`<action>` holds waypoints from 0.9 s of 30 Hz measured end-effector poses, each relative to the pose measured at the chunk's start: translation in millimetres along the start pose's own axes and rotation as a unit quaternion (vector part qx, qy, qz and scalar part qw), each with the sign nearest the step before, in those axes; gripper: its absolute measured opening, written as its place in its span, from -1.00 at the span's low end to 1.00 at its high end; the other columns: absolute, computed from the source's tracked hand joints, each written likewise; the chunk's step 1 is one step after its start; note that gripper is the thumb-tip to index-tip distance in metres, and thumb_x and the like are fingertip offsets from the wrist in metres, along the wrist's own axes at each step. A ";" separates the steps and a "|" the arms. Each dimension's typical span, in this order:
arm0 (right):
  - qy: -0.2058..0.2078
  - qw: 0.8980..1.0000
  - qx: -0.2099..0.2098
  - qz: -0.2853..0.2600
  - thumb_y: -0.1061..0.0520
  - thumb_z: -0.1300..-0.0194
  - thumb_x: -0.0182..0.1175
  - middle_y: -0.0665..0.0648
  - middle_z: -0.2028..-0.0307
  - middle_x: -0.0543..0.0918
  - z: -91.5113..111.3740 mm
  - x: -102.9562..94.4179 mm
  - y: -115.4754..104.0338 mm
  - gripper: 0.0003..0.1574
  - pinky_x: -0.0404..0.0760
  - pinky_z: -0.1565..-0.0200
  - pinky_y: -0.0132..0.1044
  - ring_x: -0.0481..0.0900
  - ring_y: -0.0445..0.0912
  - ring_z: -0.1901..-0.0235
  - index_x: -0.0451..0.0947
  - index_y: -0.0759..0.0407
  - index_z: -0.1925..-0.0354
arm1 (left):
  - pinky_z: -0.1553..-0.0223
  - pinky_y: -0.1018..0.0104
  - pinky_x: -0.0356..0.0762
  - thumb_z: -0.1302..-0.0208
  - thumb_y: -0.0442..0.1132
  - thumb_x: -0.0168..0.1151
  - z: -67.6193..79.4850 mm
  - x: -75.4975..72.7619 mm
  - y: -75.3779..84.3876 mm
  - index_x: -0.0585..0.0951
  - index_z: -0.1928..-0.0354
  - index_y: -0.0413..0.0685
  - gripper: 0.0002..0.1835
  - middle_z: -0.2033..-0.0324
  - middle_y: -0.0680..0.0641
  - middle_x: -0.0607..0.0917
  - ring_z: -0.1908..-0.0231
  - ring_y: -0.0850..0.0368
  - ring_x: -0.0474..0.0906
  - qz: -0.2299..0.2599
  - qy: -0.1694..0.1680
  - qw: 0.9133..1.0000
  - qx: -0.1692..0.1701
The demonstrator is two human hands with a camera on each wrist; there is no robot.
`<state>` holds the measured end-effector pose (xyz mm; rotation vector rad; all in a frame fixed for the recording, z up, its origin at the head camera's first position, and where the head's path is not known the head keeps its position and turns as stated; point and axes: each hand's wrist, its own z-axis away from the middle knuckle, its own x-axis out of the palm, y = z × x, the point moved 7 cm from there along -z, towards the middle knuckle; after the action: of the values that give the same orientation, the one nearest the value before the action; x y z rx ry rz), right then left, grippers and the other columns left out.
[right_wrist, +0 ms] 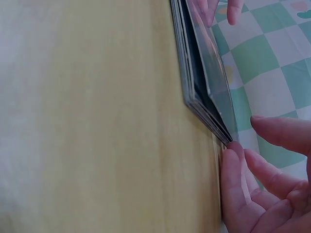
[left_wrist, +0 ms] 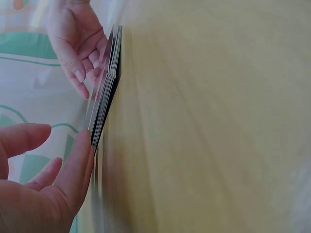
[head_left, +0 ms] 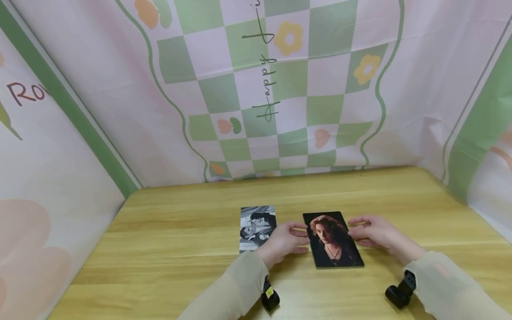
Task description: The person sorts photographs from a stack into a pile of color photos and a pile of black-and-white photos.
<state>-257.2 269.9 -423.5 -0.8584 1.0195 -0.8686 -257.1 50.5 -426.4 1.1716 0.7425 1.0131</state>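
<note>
"Where is the stack [head_left: 334, 241] placed?"
"On the surface [head_left: 160, 249], between left grip [head_left: 286, 242] and right grip [head_left: 375, 233]; its edges are touched by both."
"And the fingers [left_wrist: 73, 167]?"
"Held loosely apart."

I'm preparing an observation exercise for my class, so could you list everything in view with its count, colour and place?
Wooden table: one, yellowish brown, across the lower scene.
Checked cloth: one, green and white with "Happy" lettering, behind the table.
Side cloths: two, pale with green bands, left and right of the table.
Black-and-white picture: one, on the table, partly hidden.
Card stack: one, dark portrait on top, right of that picture; number of cards unclear.
Wrist cameras: two, black, one at each cuff.
Sleeves: two, beige, on both forearms.
Left hand: one, bare, fingers touching the stack's left edge.
Right hand: one, bare, fingers touching its right edge.
</note>
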 end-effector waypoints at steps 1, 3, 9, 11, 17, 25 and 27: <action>0.000 1.000 0.000 0.000 0.25 -0.25 0.17 0.13 0.17 0.67 0.1 0.1 0.0 -0.28 0.70 0.24 -0.32 0.61 -0.25 0.28 0.14 0.66 -0.20 | 0.14 0.16 0.70 -0.18 -0.58 0.15 -0.2 0.0 -0.4 0.47 -0.09 -0.37 -0.60 0.10 -0.27 0.62 0.11 -0.03 0.62 0.000 0.000 1.000 0.001; 0.002 1.000 0.000 0.000 0.25 -0.25 0.17 0.12 0.18 0.67 0.4 0.3 -0.1 -0.29 0.70 0.24 -0.32 0.61 -0.25 0.28 0.14 0.66 -0.20 | 0.14 0.16 0.70 -0.18 -0.58 0.15 -0.5 -0.1 -0.6 0.47 -0.09 -0.37 -0.61 0.10 -0.27 0.62 0.11 -0.03 0.62 0.000 0.000 1.000 0.002; 0.007 1.000 0.001 0.001 0.25 -0.25 0.17 0.12 0.18 0.67 1.2 0.8 -0.5 -0.30 0.70 0.24 -0.32 0.60 -0.25 0.29 0.15 0.65 -0.19 | 0.13 0.17 0.70 -0.18 -0.58 0.15 -0.6 0.1 -0.5 0.47 -0.10 -0.38 -0.60 0.11 -0.28 0.62 0.12 -0.01 0.62 -0.003 -0.001 1.000 0.004; 0.008 1.000 0.000 0.000 0.26 -0.25 0.16 0.13 0.18 0.68 1.2 1.0 -0.9 -0.31 0.70 0.24 -0.31 0.60 -0.25 0.28 0.15 0.65 -0.19 | 0.13 0.17 0.70 -0.17 -0.58 0.15 -0.7 0.1 -0.4 0.47 -0.10 -0.38 -0.59 0.11 -0.28 0.62 0.13 0.00 0.62 -0.003 -0.002 1.000 0.003; 0.007 1.000 -0.007 -0.015 0.29 -0.25 0.15 0.09 0.22 0.68 0.5 1.3 -0.4 -0.31 0.70 0.25 -0.32 0.60 -0.26 0.31 0.13 0.68 -0.18 | 0.13 0.18 0.70 -0.17 -0.58 0.15 -0.8 -0.2 -0.3 0.46 -0.10 -0.37 -0.59 0.11 -0.27 0.62 0.14 0.01 0.63 0.000 -0.002 1.000 -0.002; 0.003 0.999 -0.014 -0.035 0.35 -0.25 0.11 0.07 0.26 0.67 1.0 1.9 -0.4 -0.33 0.71 0.22 -0.30 0.62 -0.23 0.30 0.08 0.74 -0.16 | 0.14 0.18 0.70 -0.16 -0.59 0.16 0.2 0.0 1.7 0.47 -0.10 -0.37 -0.58 0.10 -0.28 0.63 0.15 0.01 0.64 0.001 0.002 1.000 -0.003; 0.003 0.999 -0.015 -0.038 0.36 -0.24 0.10 0.09 0.25 0.68 1.2 1.9 -0.5 -0.33 0.71 0.22 -0.29 0.62 -0.22 0.30 0.08 0.75 -0.16 | 0.14 0.18 0.70 -0.15 -0.60 0.16 0.6 0.0 2.3 0.47 -0.10 -0.37 -0.58 0.10 -0.29 0.64 0.14 0.00 0.64 -0.001 0.003 1.000 -0.002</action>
<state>-255.6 268.3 -423.4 -0.9253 1.0123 -0.9227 -257.1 50.4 -424.0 1.1637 0.7470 1.0165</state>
